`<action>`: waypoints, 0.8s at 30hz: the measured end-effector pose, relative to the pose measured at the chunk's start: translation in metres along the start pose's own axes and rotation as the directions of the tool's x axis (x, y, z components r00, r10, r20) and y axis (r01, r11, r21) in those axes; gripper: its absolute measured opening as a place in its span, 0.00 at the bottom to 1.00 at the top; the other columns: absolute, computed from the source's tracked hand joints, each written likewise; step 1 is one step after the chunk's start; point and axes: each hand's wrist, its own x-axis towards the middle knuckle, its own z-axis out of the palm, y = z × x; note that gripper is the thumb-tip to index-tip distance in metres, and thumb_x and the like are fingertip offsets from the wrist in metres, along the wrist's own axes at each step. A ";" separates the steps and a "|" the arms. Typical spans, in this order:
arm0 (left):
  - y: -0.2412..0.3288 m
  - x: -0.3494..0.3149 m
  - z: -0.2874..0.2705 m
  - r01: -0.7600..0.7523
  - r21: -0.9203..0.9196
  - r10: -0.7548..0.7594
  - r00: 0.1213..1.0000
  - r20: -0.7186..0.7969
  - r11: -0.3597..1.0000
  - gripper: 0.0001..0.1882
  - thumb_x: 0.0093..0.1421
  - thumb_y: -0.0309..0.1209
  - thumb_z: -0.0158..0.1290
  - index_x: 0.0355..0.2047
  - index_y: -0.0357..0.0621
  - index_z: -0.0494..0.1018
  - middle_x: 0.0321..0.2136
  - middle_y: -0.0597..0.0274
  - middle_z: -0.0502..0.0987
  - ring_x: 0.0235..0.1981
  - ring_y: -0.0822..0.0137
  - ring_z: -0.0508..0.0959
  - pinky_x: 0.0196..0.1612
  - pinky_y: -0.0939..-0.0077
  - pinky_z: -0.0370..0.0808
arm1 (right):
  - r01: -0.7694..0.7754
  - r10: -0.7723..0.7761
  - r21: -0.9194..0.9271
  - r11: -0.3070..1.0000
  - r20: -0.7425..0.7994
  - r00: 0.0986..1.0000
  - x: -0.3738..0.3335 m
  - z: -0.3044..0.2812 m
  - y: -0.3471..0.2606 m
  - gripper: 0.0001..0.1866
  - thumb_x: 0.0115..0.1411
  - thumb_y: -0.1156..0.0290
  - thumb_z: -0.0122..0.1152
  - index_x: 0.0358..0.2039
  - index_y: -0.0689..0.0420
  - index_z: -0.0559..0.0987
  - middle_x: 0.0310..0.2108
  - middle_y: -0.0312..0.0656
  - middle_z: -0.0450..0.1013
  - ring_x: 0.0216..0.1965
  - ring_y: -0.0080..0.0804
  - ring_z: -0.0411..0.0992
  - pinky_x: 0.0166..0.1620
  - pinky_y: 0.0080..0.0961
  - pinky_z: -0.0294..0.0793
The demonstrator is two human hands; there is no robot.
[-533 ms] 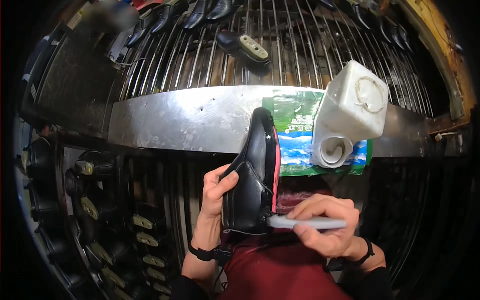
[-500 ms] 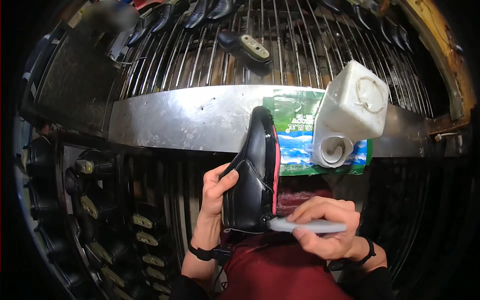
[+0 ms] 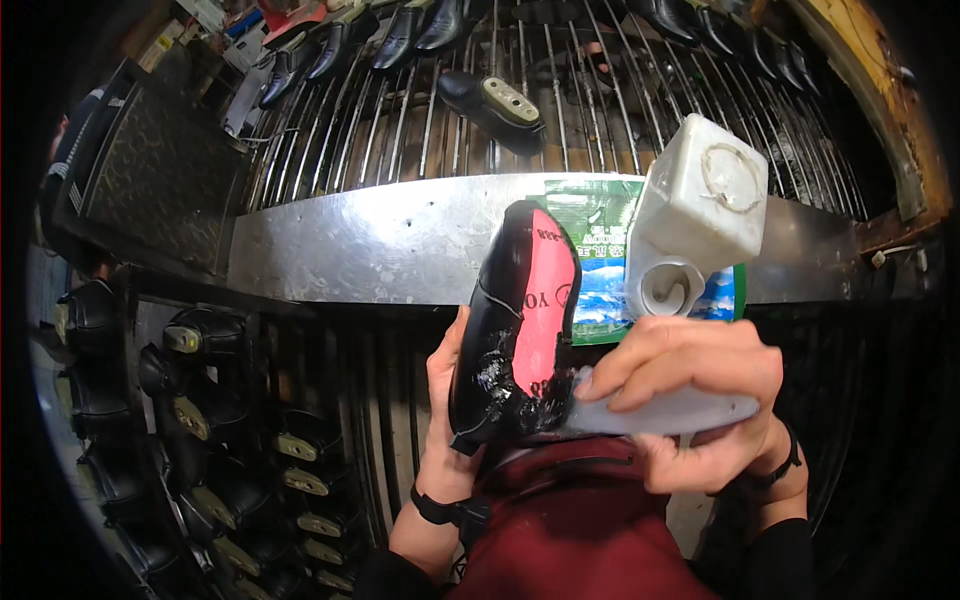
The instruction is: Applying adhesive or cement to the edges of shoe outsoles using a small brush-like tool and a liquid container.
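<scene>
My left hand (image 3: 442,385) grips a black leather shoe (image 3: 480,325) from its left side, the fingers partly hidden behind it. The shoe's toe points away from me, and its pink underside (image 3: 547,300) is turned up and toward the right. Wet, shiny black patches show around the heel end. In my right hand (image 3: 715,375) is a brush (image 3: 665,412) with a pale, translucent handle. Its dark tip meets the heel end of the shoe at the right edge.
Beyond the shoe runs a metal ledge (image 3: 370,240). A green and blue plastic sheet (image 3: 598,310) lies on it under a white cut-open jug (image 3: 705,190). One lasted shoe (image 3: 495,108) rests on the metal bars behind. More shoes (image 3: 205,410) fill racks at left.
My left hand has rolled the shoe so its pink underside now shows broadly. My right hand and the brush have shifted right and slightly away from me, still at the heel.
</scene>
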 end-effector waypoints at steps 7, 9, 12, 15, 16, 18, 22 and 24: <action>-0.017 0.019 0.001 0.203 -0.838 -0.087 0.979 0.185 0.507 0.23 0.76 0.42 0.44 0.58 0.35 0.74 0.50 0.50 0.82 0.48 0.58 0.85 0.54 0.60 0.83 | -0.188 0.219 0.114 0.975 -0.415 0.883 0.006 -0.014 0.058 0.10 0.52 0.84 0.64 0.36 0.69 0.83 0.38 0.50 0.84 0.34 0.32 0.82 0.40 0.26 0.82; -0.001 0.023 0.000 0.262 -0.836 -0.166 0.964 0.207 0.483 0.22 0.75 0.38 0.44 0.57 0.32 0.74 0.49 0.47 0.83 0.48 0.56 0.85 0.53 0.59 0.83 | -0.196 0.394 0.375 0.906 -0.578 0.715 -0.005 -0.009 0.076 0.07 0.60 0.80 0.65 0.38 0.70 0.82 0.37 0.51 0.83 0.29 0.32 0.80 0.34 0.26 0.80; 0.006 0.052 -0.031 0.094 -0.717 -0.102 0.994 0.032 0.690 0.19 0.68 0.32 0.52 0.48 0.23 0.77 0.39 0.45 0.84 0.35 0.58 0.87 0.43 0.66 0.86 | 0.013 0.477 0.566 0.824 -0.707 0.522 -0.023 0.002 0.088 0.10 0.65 0.74 0.63 0.39 0.71 0.80 0.33 0.54 0.82 0.25 0.36 0.79 0.29 0.31 0.80; 0.035 0.129 -0.065 -0.129 -0.238 0.094 0.983 -0.156 0.963 0.19 0.62 0.31 0.61 0.43 0.21 0.79 0.34 0.50 0.84 0.30 0.66 0.84 0.36 0.74 0.81 | 0.031 0.529 0.588 0.808 -0.748 0.400 -0.050 0.002 0.090 0.12 0.64 0.71 0.63 0.38 0.70 0.80 0.34 0.58 0.81 0.25 0.39 0.79 0.28 0.32 0.80; 0.042 0.166 -0.072 -0.190 -0.098 0.173 0.972 -0.160 0.977 0.24 0.59 0.32 0.65 0.46 0.19 0.78 0.36 0.49 0.84 0.32 0.65 0.84 0.37 0.74 0.81 | 0.041 0.539 0.588 0.808 -0.764 0.354 -0.056 0.000 0.090 0.12 0.63 0.71 0.63 0.37 0.70 0.79 0.35 0.59 0.81 0.24 0.39 0.79 0.26 0.32 0.80; 0.048 0.247 -0.095 -0.203 0.394 0.337 0.890 -0.307 0.897 0.30 0.53 0.34 0.68 0.50 0.20 0.78 0.38 0.45 0.85 0.35 0.62 0.84 0.40 0.71 0.81 | 0.042 0.544 0.585 0.810 -0.775 0.322 -0.060 -0.003 0.087 0.12 0.62 0.71 0.63 0.36 0.70 0.79 0.34 0.59 0.81 0.24 0.39 0.79 0.24 0.32 0.80; 0.087 0.362 -0.099 0.252 0.850 0.165 0.918 -0.362 0.462 0.32 0.45 0.51 0.66 0.42 0.36 0.84 0.44 0.40 0.84 0.49 0.46 0.84 0.54 0.57 0.80 | 0.031 0.520 0.561 0.827 -0.786 0.334 -0.059 -0.006 0.084 0.11 0.61 0.71 0.63 0.35 0.70 0.79 0.34 0.59 0.81 0.23 0.39 0.79 0.23 0.31 0.80; 0.071 0.389 -0.086 0.285 0.851 0.157 0.909 -0.386 0.441 0.31 0.47 0.50 0.66 0.44 0.39 0.84 0.47 0.40 0.83 0.51 0.45 0.84 0.55 0.56 0.80 | -0.035 0.495 0.509 0.860 -0.815 0.301 -0.055 -0.004 0.088 0.14 0.62 0.67 0.62 0.35 0.69 0.79 0.29 0.53 0.79 0.21 0.36 0.76 0.20 0.27 0.76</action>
